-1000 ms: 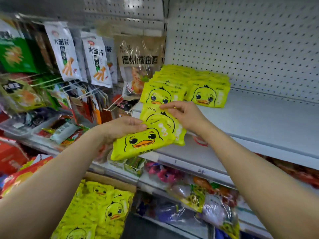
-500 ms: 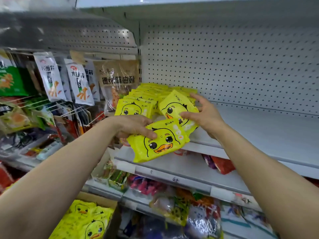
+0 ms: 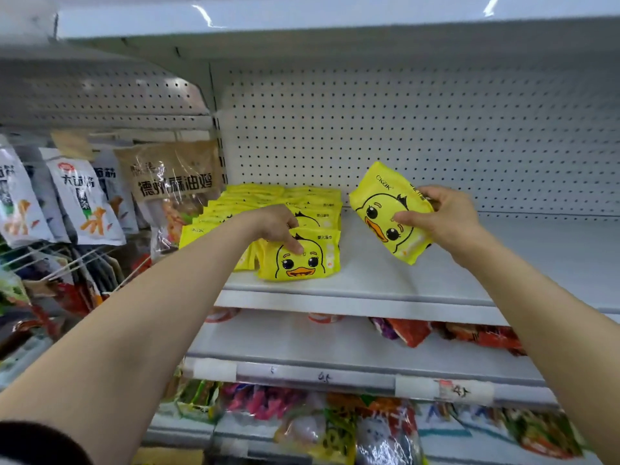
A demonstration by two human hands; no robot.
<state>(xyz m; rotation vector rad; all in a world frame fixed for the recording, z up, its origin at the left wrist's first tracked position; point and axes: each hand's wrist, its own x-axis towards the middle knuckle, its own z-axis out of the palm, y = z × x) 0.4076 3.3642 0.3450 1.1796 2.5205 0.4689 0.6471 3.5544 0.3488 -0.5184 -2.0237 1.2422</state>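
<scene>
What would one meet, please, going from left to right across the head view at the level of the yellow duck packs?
White hanging snack bags → brown bag → rows of yellow duck packs → front duck pack, gripped by the left hand → tilted duck pack → right hand holding it → bare shelf board.

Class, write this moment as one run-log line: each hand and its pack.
left hand: grips front duck pack standing on shelf | right hand: holds second duck pack tilted, above shelf | stage: shelving packs

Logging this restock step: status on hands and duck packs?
Left hand holds front duck pack on shelf. Right hand holds second pack aloft, tilted. No obstruction seen.
</scene>
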